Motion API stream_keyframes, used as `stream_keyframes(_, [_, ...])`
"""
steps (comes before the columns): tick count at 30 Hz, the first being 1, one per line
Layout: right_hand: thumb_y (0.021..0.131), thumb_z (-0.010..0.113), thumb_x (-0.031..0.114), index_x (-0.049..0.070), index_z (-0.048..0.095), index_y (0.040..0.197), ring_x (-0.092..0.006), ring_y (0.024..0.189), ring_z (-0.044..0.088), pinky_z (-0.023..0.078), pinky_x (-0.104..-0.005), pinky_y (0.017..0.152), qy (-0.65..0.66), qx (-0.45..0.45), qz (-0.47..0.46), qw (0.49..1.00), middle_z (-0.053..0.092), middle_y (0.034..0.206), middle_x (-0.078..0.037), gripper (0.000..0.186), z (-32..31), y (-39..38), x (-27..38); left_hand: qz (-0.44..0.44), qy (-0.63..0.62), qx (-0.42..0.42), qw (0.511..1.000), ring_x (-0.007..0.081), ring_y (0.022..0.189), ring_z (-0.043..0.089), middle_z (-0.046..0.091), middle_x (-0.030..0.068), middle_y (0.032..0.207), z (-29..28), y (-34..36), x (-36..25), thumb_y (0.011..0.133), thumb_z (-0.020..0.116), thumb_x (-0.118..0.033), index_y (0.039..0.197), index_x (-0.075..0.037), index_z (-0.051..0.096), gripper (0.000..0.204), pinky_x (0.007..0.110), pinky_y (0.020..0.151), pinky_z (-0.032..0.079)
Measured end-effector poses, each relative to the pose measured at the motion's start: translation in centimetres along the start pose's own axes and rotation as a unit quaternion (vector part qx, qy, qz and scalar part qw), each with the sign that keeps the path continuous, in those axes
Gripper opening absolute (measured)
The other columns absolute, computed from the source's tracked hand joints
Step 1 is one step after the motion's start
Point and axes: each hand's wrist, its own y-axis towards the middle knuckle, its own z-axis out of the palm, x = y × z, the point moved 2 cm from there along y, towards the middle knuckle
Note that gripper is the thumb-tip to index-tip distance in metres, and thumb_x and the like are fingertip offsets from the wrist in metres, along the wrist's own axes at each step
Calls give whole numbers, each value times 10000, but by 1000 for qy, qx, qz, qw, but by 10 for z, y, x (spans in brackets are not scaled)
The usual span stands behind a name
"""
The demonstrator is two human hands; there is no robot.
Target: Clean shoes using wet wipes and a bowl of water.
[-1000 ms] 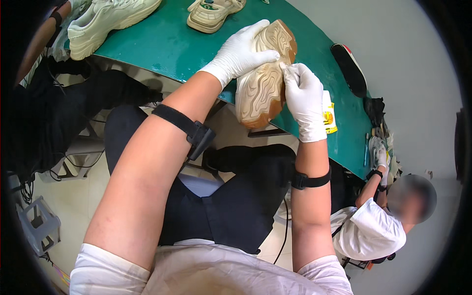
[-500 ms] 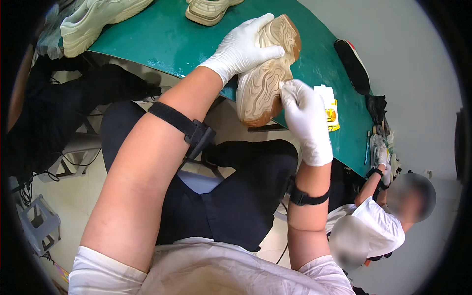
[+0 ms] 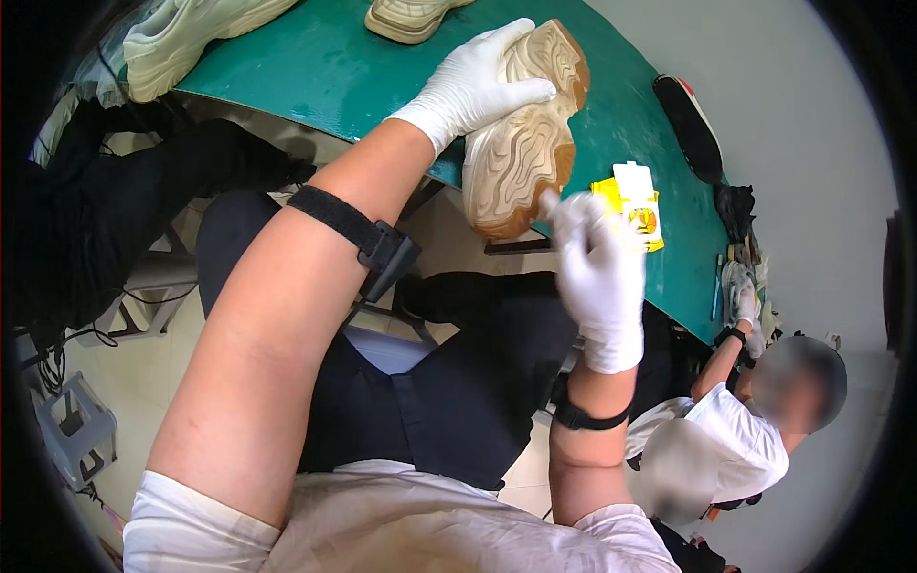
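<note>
Left hand [image 3: 475, 84], white-gloved, is clamped over the side of a cream sneaker [image 3: 525, 124], fingers spread across the upper, tipping it so the wavy tan outsole faces up toward the wearer, probably to keep the sole in plain sight and steady. Right hand [image 3: 598, 277], gloved too, sits just below the heel end, fingers pinched narrow around something small and pale at its tip; it is blurred, so I cannot tell what it is or whether it touches the sole. The shoe hangs over the near edge of the green table [image 3: 315, 67], above the lap. Just right of it lies a yellow packet [image 3: 634, 202]; farther up the table, two more pale sneakers [image 3: 181, 38]. Another person's hand [image 3: 745, 310] works at the far right end.
</note>
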Motion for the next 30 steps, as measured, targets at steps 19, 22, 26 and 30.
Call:
stream_keyframes(19, [1020, 671, 174, -46, 692, 1019, -144, 724, 604, 513, -329, 697, 159, 113, 46, 980, 697, 808, -154, 221, 29, 111, -67, -6, 36, 1, 999, 319, 1380, 585, 590, 208, 1494, -2, -2, 0, 810, 857, -427, 1552, -65, 506, 898, 397, 1176, 447])
stream_keyframes(22, [1031, 670, 183, -46, 678, 986, -133, 688, 561, 484, -322, 662, 126, 66, 68, 987, 645, 756, -131, 233, 23, 91, -39, -8, 28, -6, 1000, 327, 1361, 598, 595, 210, 1485, -2, -3, 2, 805, 853, -425, 1550, -72, 510, 892, 401, 1171, 454])
stream_keyframes(26, [1037, 668, 146, -20, 650, 916, -142, 621, 444, 418, -339, 591, 102, 38, 56, 993, 526, 681, -106, 206, 22, 46, -30, 6, 29, -9, 1000, 329, 1348, 608, 606, 202, 1470, 2, -2, -3, 802, 852, -428, 1548, -85, 515, 887, 403, 1163, 463])
stream_keyframes(30, [973, 687, 26, -18, 691, 1023, -334, 741, 695, 541, -359, 691, 95, 20, 38, 995, 698, 848, -195, 67, 29, 12, -15, 1, 52, -12, 999, 322, 1336, 618, 618, 199, 1456, -1, -4, -1, 805, 850, -434, 1547, -94, 519, 881, 400, 1154, 472])
